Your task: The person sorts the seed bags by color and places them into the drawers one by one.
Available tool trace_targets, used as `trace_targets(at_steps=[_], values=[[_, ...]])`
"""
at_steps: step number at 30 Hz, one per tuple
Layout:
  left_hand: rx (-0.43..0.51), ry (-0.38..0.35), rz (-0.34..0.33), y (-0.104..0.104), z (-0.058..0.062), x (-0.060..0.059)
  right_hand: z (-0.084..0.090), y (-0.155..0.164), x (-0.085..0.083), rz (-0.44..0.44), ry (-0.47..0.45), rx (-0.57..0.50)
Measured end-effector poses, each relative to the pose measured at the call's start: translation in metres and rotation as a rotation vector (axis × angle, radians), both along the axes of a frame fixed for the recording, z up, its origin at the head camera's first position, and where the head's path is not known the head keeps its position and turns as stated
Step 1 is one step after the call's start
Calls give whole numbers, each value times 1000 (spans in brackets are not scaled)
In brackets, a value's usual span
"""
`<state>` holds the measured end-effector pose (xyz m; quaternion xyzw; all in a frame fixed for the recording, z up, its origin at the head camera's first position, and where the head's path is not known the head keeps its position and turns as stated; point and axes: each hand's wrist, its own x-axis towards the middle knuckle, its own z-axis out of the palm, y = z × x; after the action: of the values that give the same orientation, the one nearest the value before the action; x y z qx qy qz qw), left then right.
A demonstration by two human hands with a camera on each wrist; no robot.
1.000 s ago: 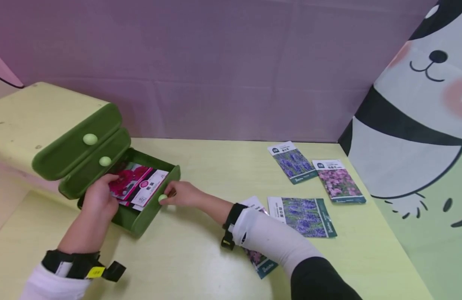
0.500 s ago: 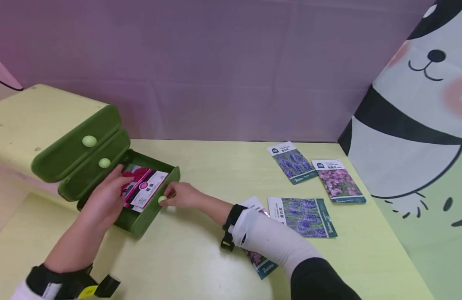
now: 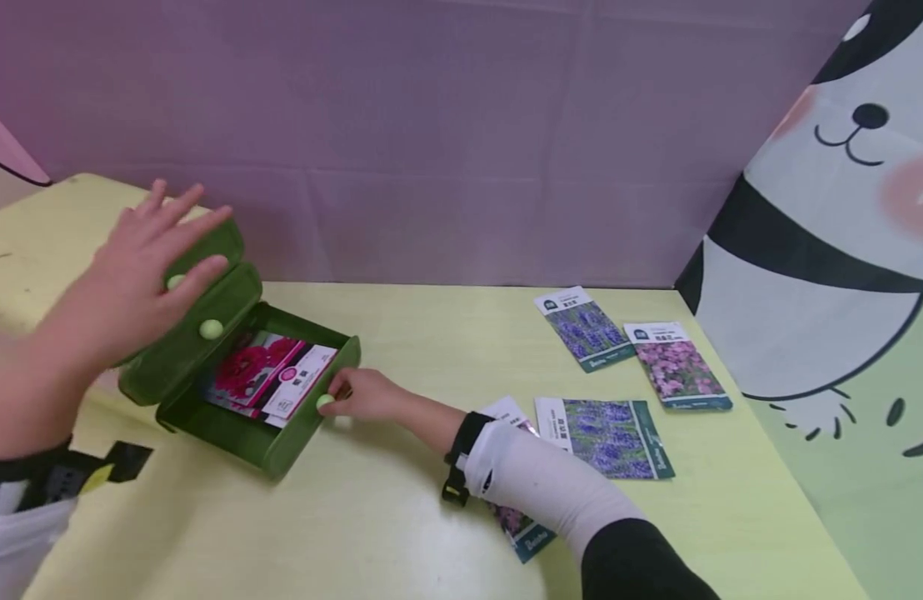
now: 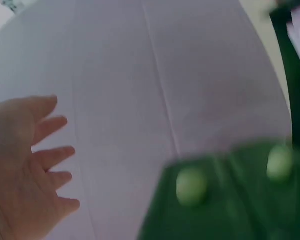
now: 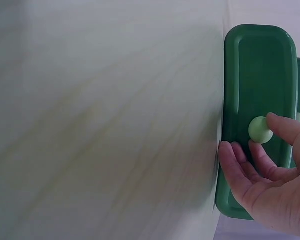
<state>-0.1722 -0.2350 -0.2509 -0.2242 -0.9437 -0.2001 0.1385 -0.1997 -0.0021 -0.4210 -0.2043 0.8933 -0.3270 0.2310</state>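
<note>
The pulled-out bottom drawer (image 3: 270, 408) of the small green drawer box (image 3: 184, 333) juts forward over the yellow table (image 3: 371, 517), with bare tabletop in front of it and to its right. The right hand (image 3: 360, 396) rests at the drawer's front face, thumb and fingers curled around its pale green knob (image 3: 325, 402); the right wrist view shows the fingertips (image 5: 275, 122) touching that knob. The left hand (image 3: 132, 275) hovers over the two closed upper drawers, fingers spread and straight, holding nothing; whether it touches the box cannot be told, as it is blurred.

To the right of the drawer, well apart, seed packets lie flat: two purple-flower packets (image 3: 585, 327) (image 3: 604, 433), a pink-flower packet (image 3: 675, 367), and one partly hidden under the right sleeve (image 3: 521, 529). A purple cloth wall (image 3: 461, 142) stands behind the box, and a panda-print panel (image 3: 829, 250) closes the table's right edge.

Inside the open drawer lie seed packets, a red-flower packet (image 3: 247, 371) on top.
</note>
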Motion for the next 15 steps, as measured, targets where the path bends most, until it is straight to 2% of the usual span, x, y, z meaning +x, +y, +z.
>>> trace_targets(at_steps=[3, 6, 10, 13, 15], values=[[-68, -31, 56, -25, 11, -20, 0, 0, 0, -1, 2, 2], [-125, -66, 118, -50, 13, -39, -1, -1, -1, -2, 2, 2], [-191, -140, 160, -80, 3, -64, -4, -1, -2, -8, 1, -7], [-224, -246, 143, -98, -8, -78, -5, -1, -2, -18, 2, -19], [-237, -333, 133, -106, -14, -83, -5, -2, -1, -23, 5, -22]])
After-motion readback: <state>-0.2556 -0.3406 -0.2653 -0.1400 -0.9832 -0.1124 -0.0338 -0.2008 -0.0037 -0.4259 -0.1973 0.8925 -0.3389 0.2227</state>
